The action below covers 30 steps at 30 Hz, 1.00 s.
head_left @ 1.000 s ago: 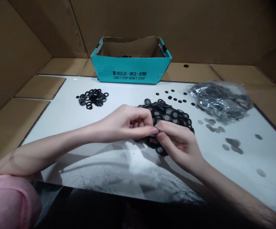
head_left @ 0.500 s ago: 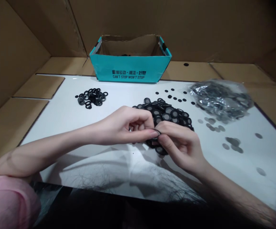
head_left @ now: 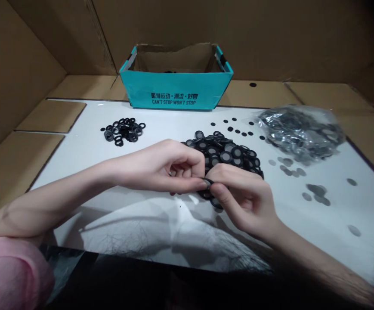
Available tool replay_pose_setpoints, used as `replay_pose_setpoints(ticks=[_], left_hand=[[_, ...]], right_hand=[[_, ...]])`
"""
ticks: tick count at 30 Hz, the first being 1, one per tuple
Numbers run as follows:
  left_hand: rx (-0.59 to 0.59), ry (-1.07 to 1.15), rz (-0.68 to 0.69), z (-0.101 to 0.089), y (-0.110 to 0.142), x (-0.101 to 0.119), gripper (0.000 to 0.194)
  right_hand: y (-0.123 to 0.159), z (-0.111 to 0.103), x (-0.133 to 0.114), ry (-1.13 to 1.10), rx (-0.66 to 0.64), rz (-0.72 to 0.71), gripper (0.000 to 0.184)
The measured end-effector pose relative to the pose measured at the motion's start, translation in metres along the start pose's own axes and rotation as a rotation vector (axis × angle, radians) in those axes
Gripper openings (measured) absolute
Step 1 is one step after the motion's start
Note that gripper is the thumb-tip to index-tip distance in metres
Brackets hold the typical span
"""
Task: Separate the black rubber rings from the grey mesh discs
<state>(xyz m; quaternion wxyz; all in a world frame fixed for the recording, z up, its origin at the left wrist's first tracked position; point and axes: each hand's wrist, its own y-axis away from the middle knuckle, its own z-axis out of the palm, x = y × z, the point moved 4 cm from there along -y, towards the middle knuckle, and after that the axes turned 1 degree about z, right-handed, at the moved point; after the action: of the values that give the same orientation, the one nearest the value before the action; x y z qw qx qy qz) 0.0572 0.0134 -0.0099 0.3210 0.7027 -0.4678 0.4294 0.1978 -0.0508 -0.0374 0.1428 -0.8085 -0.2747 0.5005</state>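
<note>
Two hands met near the middle of the white sheet (head_left: 86, 150), just in front of the big pile of black rings with mesh centres (head_left: 227, 153). The left hand (head_left: 161, 168) and the right hand (head_left: 241, 196) were both pinched shut on one small black ring (head_left: 208, 182), fingertips touching. A smaller heap of plain black rings (head_left: 124, 130) lay toward the far left corner. A clear bag of parts (head_left: 299, 131) sat by the right edge, loose grey discs (head_left: 316, 191) nearby. A teal cardboard box (head_left: 175, 92) stood at the far edge.
</note>
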Motion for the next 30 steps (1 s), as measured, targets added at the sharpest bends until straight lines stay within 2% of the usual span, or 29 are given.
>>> replay_pose_setpoints(ticks=[7, 10, 14, 19, 23, 26, 28, 30], left_hand=[[0.015, -0.216, -0.021, 0.0005, 0.0004, 0.0044, 0.009], [0.09, -0.159, -0.009, 0.0027, 0.001, 0.0033, 0.005], [0.193, -0.04, 0.016, 0.0025, 0.0015, 0.0028, 0.014], [0.093, 0.123, -0.042, 0.0012, 0.0019, 0.003, 0.018], [0.035, 0.097, -0.047, -0.0023, 0.002, 0.004, 0.015], [0.067, -0.028, -0.012, -0.0034, 0.0016, 0.0063, 0.009], [0.088, -0.105, -0.002, -0.001, 0.0019, 0.0071, 0.008], [0.104, -0.067, -0.012, 0.0031, 0.0024, 0.0063, 0.009]], right_hand=[[-0.0054, -0.0005, 0.0016, 0.19, -0.124, -0.134, 0.017], [-0.0075, -0.0007, 0.0031, 0.175, -0.123, -0.13, 0.024], [-0.0065, -0.0014, 0.0027, 0.045, -0.042, -0.053, 0.023], [-0.0026, -0.0016, -0.0019, -0.035, 0.09, -0.011, 0.02], [-0.004, 0.0005, -0.0037, -0.018, 0.006, -0.044, 0.019], [-0.0069, 0.0003, -0.004, 0.045, -0.078, -0.107, 0.015], [-0.0085, -0.0015, -0.0029, 0.092, -0.076, -0.114, 0.015], [-0.009, -0.0034, -0.0018, 0.095, -0.042, -0.097, 0.018]])
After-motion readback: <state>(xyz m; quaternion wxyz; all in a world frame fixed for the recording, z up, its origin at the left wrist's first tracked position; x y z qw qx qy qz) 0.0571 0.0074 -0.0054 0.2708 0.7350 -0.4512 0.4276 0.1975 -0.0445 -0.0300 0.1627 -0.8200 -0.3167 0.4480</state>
